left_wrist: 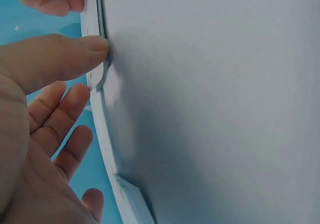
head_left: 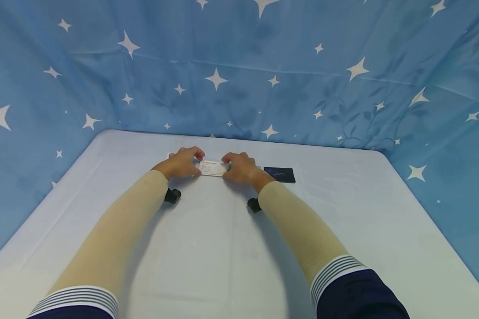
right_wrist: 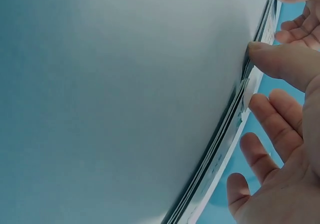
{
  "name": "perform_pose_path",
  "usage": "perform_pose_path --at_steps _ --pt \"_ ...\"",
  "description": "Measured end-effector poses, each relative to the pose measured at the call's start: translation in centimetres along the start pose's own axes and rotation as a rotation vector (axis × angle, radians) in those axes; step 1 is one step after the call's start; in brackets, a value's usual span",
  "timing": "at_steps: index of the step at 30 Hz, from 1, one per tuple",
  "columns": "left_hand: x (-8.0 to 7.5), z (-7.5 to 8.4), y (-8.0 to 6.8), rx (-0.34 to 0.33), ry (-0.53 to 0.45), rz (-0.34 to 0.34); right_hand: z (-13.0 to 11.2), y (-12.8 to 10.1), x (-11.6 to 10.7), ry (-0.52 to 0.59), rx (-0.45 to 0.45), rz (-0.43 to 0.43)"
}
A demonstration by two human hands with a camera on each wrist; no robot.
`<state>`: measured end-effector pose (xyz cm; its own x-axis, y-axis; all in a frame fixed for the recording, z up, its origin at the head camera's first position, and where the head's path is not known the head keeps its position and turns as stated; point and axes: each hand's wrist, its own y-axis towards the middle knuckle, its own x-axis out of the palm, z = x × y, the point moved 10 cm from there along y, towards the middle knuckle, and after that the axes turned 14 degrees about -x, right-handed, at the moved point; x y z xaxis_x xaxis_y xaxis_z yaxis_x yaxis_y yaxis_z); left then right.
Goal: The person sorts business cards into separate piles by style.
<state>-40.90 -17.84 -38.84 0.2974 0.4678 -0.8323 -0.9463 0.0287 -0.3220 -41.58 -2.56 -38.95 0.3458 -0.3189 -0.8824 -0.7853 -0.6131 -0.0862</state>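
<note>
A small stack of white cards (head_left: 213, 168) lies on the pale table (head_left: 223, 248) toward its far side. My left hand (head_left: 191, 162) holds the stack's left end and my right hand (head_left: 231, 165) its right end. In the left wrist view the left thumb (left_wrist: 75, 54) presses the near edge of the cards (left_wrist: 96, 77) while the fingers curl behind the far edge. The right wrist view shows the same grip: the right thumb (right_wrist: 280, 59) sits on the stack's edge (right_wrist: 245, 97), with the fingers (right_wrist: 272, 129) behind it.
A dark blue card or flat case (head_left: 279, 174) lies just right of my right hand. A white corner (head_left: 170, 155) peeks out behind the left hand. Blue star-printed cloth (head_left: 239, 75) walls the table at the back and on both sides.
</note>
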Motion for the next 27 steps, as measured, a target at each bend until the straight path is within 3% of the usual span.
perform_pose_path --at_steps 20,27 --pt "0.2 0.5 -0.1 -0.033 0.046 -0.023 0.6 0.0 -0.2 -0.035 0.041 -0.026" --pt "0.5 -0.1 -0.6 -0.055 0.046 -0.071 -0.4 -0.2 0.0 -0.079 -0.021 -0.015"
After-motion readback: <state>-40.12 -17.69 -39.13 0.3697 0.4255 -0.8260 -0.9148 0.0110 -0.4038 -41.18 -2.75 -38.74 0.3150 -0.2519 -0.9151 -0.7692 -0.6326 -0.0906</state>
